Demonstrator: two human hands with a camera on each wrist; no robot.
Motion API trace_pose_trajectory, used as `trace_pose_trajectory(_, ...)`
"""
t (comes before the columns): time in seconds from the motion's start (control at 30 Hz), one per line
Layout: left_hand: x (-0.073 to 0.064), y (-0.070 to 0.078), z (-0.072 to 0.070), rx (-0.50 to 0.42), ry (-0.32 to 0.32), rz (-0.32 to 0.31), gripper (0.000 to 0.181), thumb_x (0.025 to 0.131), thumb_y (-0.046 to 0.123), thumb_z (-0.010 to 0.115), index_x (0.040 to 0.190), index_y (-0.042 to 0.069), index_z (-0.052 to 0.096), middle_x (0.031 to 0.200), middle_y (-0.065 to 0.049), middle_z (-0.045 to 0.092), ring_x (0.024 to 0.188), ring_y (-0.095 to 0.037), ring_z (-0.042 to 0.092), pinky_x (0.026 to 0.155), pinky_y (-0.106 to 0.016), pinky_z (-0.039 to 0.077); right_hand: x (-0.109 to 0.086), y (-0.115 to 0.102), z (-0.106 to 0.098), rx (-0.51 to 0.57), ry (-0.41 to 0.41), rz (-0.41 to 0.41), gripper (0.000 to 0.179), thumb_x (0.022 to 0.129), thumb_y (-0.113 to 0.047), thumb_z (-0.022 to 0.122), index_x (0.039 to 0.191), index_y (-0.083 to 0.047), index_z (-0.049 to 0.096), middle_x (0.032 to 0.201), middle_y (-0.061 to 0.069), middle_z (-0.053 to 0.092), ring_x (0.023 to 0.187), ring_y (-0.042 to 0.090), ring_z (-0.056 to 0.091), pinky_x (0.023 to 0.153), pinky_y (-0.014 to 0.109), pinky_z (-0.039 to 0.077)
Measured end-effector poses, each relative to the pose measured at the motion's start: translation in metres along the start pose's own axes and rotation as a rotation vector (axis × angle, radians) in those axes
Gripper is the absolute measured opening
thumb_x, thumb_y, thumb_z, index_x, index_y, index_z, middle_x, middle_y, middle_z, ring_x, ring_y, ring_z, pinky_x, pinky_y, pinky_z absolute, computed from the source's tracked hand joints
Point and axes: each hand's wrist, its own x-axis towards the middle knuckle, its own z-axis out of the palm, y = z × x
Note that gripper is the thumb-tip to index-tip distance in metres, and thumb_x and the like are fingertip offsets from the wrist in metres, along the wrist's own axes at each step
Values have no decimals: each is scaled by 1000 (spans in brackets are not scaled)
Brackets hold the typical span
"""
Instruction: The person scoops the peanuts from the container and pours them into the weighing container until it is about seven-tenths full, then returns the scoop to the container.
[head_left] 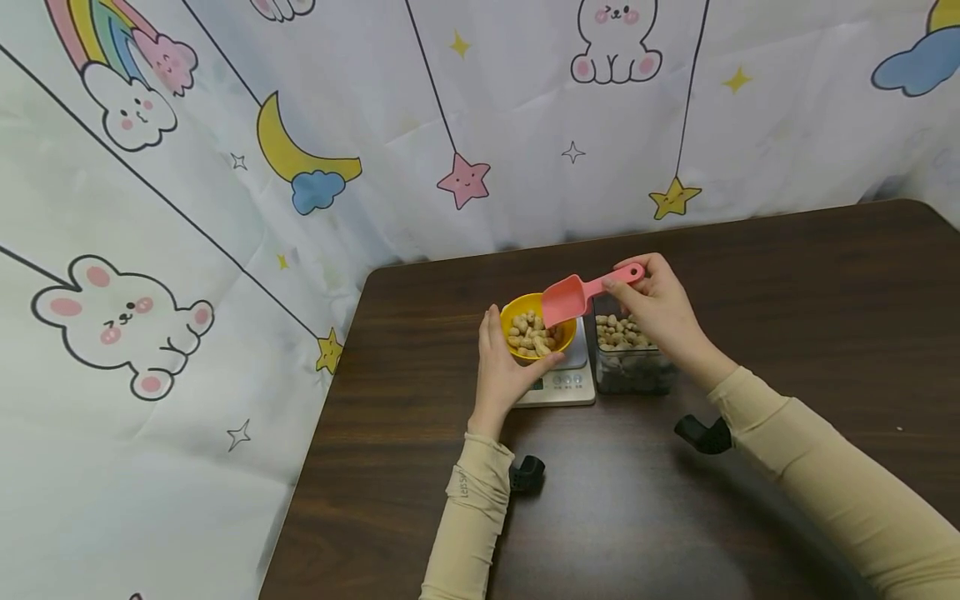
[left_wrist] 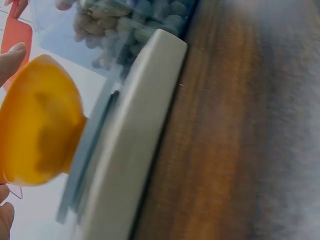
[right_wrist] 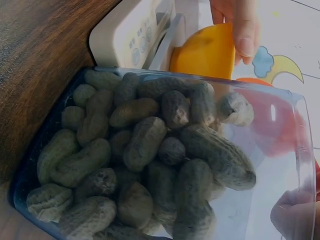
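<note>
Unshelled peanuts (head_left: pixel 528 335) fill the bottom of a small yellow bowl (head_left: pixel 522 302), which stands on a kitchen scale (head_left: pixel 566 392). My left hand (head_left: pixel 502 372) grips the bowl from the near side, fingers along its left edge and thumb at the right front rim. Between thumb and fingers my right hand (head_left: pixel 662 307) pinches the handle of a pink scoop (head_left: pixel 567 302). The scoop's blade tilts down over the bowl's right side and hides part of it. Right beside the scale, a clear plastic container (right_wrist: pixel 195 77) holds many more peanuts (right_wrist: pixel 145 145).
The dark wooden table (head_left: pixel 600 508) extends to both sides and toward the front. Behind it hangs a white curtain (head_left: pixel 517 100) with cartoon prints. Black wrist devices (head_left: pixel 528 474) sit under both forearms. A tiny crumb (head_left: pixel 899 428) lies at the right.
</note>
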Motion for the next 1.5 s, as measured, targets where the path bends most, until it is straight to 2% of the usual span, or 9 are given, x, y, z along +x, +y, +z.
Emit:
trace_pose_trajectory(0.2,5,11,-4,-14,23,48,116,67,69,66,152,21,3,157,-10,11,142,-32,23,107,-55,34,0,-5,-5,45,42,14,39,91,-32,58,117,-8,41,74,-6,52,61,10,47,51,20,46)
trace_pose_trajectory(0.3,8,19,-7,-14,25,84,115,68,63,71,151,22,2,157,-11,12,142,-32,22,107,-56,33,-1,-9,-9,82,58,-6,34,91,-30,59,114,-11,42,70,-10,52,61,9,45,51,19,43)
trace_pose_trajectory(0.4,11,29,-8,-14,13,125,114,70,57,73,151,22,1,157,-11,11,143,-31,21,108,-56,32,0,-12,-14,167,79,-33,28,90,-24,60,110,-14,44,66,-13,52,60,10,43,50,20,36)
trace_pose_trajectory(0.57,15,46,-9,4,-7,188,115,69,57,74,151,24,-1,158,-3,8,144,-25,18,110,-53,31,0,-19,-22,311,108,-88,26,89,-17,62,107,-14,44,69,-10,56,61,9,43,53,19,36)
trace_pose_trajectory(0.77,19,64,-8,32,-27,242,116,69,55,74,151,25,-3,159,2,5,145,-21,15,112,-51,29,0,-26,-37,462,138,-128,29,88,-13,63,109,-10,42,71,-6,54,62,10,40,57,18,36)
trace_pose_trajectory(1.0,17,76,-1,53,-104,234,116,70,59,72,150,28,-6,159,6,2,147,-21,11,114,-49,26,-1,-25,-54,576,203,-161,29,86,-8,64,107,-7,44,77,-2,56,59,10,40,57,16,38)
trace_pose_trajectory(1.2,15,82,9,73,-157,242,117,69,62,71,148,31,-9,158,6,3,146,-16,10,114,-46,27,-3,-17,-63,574,241,-139,28,85,-8,65,104,-8,45,78,-2,57,58,11,41,56,16,38)
trace_pose_trajectory(1.5,12,83,23,121,-177,268,115,70,62,70,151,22,-2,158,-1,10,146,-17,13,115,-44,26,-5,-3,-67,535,273,-109,27,84,-8,66,102,-10,46,76,-3,56,56,9,42,55,16,38)
